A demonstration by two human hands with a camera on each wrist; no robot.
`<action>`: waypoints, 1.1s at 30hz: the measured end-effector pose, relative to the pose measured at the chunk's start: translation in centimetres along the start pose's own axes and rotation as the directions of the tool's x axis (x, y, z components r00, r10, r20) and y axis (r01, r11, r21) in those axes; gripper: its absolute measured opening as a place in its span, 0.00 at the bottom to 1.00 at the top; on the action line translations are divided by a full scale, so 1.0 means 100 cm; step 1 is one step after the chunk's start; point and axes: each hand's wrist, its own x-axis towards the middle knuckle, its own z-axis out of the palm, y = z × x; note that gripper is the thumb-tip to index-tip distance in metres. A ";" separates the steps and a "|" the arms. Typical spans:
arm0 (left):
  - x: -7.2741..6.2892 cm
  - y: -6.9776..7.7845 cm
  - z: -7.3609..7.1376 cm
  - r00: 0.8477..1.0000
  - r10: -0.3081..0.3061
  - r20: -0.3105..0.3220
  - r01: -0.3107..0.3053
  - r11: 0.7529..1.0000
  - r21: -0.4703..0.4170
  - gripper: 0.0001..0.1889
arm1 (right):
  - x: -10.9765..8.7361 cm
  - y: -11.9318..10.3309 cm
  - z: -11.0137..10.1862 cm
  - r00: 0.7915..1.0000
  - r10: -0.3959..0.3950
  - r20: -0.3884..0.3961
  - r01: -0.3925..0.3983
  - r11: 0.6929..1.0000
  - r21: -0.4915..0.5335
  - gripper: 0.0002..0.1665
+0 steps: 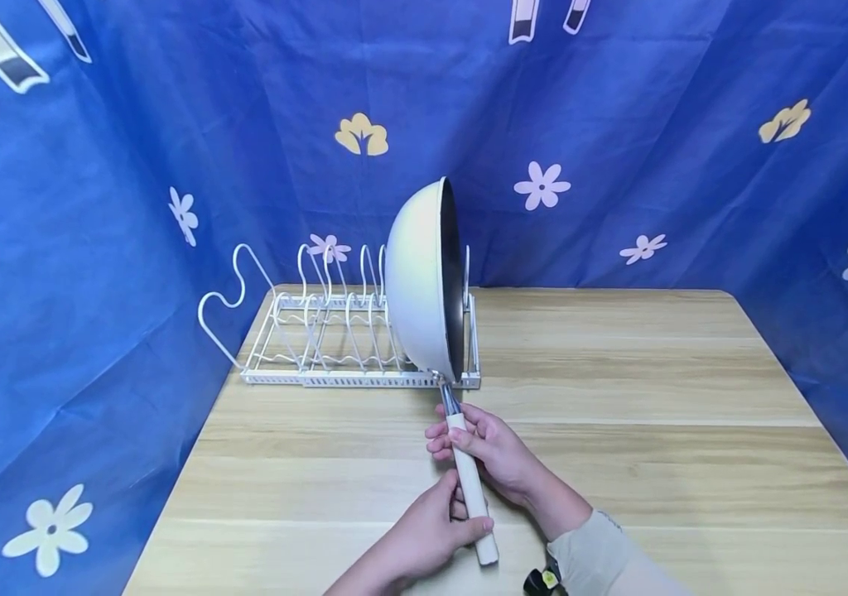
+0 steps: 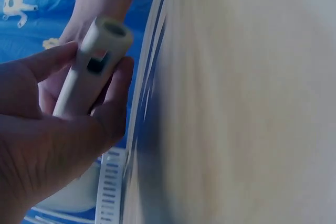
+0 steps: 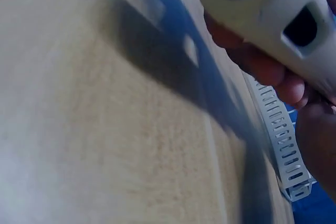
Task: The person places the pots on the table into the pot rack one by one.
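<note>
A white wok (image 1: 415,281) with a dark inside stands on its edge at the right end of a white wire rack (image 1: 342,379), its opening turned to the right. Its cream handle (image 1: 471,488) points toward me over the table. My left hand (image 1: 431,526) pinches the handle near its free end between thumb and fingers. Farther up, close to the metal neck, my right hand (image 1: 494,451) grips it with the thumb on top. In the left wrist view the handle (image 2: 86,85) shows a hole near its end, between thumb and fingers.
The rack's wire dividers (image 1: 353,323) rise in a row left of the wok, and a taller curved loop (image 1: 219,298) sticks out at its left end. Under everything lies a wooden table (image 1: 655,414). Blue flowered cloth (image 1: 618,165) hangs behind and at both sides.
</note>
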 end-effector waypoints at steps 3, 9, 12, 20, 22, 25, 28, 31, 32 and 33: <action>0.002 0.001 -0.005 1.000 0.002 0.025 -0.002 1.000 0.004 0.21 | -0.001 0.002 0.000 1.000 -0.007 -0.018 0.007 1.000 0.019 0.38; 0.006 0.008 -0.012 1.000 0.015 0.020 -0.018 0.992 0.126 0.29 | -0.002 0.004 0.000 0.999 0.004 -0.042 -0.002 0.999 0.035 0.32; 0.006 0.012 -0.013 1.000 0.016 0.016 -0.019 0.982 0.189 0.32 | -0.002 0.004 0.002 0.999 0.015 -0.044 -0.013 0.999 0.036 0.32; 0.005 0.017 -0.013 1.000 0.001 0.002 -0.002 0.971 0.238 0.34 | -0.001 0.003 0.003 0.998 0.017 -0.054 -0.016 0.999 0.029 0.33; 0.006 0.016 -0.012 1.000 -0.007 -0.004 0.007 0.974 0.227 0.32 | -0.002 0.003 0.002 0.997 0.021 -0.069 -0.021 1.000 0.010 0.32; 0.007 0.015 -0.010 1.000 -0.008 -0.007 0.009 0.977 0.214 0.31 | -0.005 0.003 0.001 0.992 0.033 -0.123 -0.041 0.997 -0.061 0.30; 0.009 0.013 -0.010 1.000 -0.005 -0.005 0.006 0.973 0.232 0.33 | -0.008 0.002 0.000 0.979 0.042 -0.200 -0.080 0.979 -0.189 0.28; 0.010 0.012 -0.010 1.000 -0.009 -0.012 0.011 0.960 0.281 0.32 | -0.011 0.000 0.001 0.966 0.026 -0.257 -0.121 0.924 -0.362 0.29; 0.010 0.012 -0.011 1.000 -0.010 -0.017 0.015 0.953 0.302 0.32 | -0.012 -0.001 0.002 0.963 0.021 -0.269 -0.137 0.898 -0.419 0.29; 0.010 0.013 -0.011 1.000 -0.011 -0.025 0.018 0.946 0.323 0.31 | -0.015 -0.002 0.003 0.960 0.017 -0.279 -0.154 0.865 -0.477 0.30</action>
